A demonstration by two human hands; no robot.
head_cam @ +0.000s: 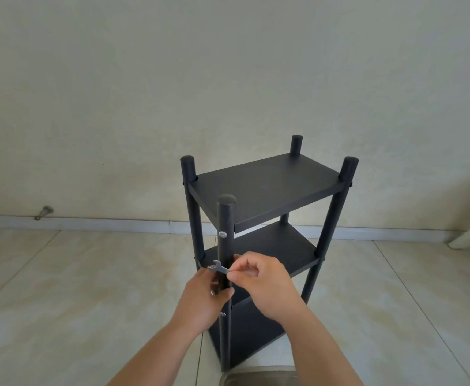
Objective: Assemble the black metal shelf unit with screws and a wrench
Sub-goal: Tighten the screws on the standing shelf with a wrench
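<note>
2 hands [203, 298] [261, 282], wrench [219, 268] between grips.

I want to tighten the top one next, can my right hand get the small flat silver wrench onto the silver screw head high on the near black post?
Probably yes: the right hand pinches the wrench just below that screw head, with nothing between them.

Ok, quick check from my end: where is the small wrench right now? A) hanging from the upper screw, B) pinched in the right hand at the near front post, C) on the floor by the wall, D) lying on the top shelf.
B: the right hand pinches the wrench by its handle, its open end against the near front post, while the left hand grips that post just below.
</note>
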